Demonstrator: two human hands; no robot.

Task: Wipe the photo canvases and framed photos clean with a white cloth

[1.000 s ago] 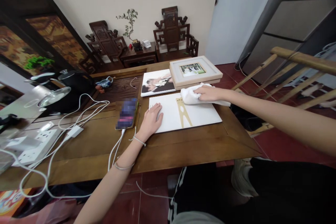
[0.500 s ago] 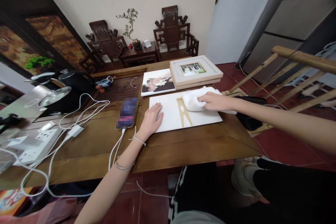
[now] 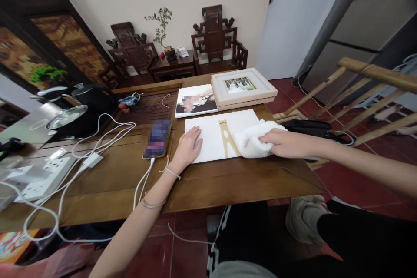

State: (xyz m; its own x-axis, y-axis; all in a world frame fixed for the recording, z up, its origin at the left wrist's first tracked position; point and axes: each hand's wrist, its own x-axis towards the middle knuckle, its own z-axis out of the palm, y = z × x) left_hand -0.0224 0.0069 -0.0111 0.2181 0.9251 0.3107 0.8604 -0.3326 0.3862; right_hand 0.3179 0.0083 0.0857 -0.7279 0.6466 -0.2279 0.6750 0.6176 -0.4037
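A white album cover point(image 3: 213, 137) with a gold tower motif lies flat on the wooden table point(image 3: 208, 182). My left hand point(image 3: 187, 150) rests palm down on its left part, fingers spread. My right hand point(image 3: 283, 143) grips a bunched white cloth point(image 3: 252, 139) and presses it onto the cover's near right corner.
Behind the cover lie a photo print point(image 3: 195, 100) and a framed picture point(image 3: 243, 87). A phone point(image 3: 157, 139) on a cable lies left of it, with power strips point(image 3: 39, 176) and white cables further left. A wooden rack point(image 3: 358, 91) stands at the right.
My right hand has dragged the cloth from the cover's far right corner toward me, down to its near right corner. My left hand has stayed in place.
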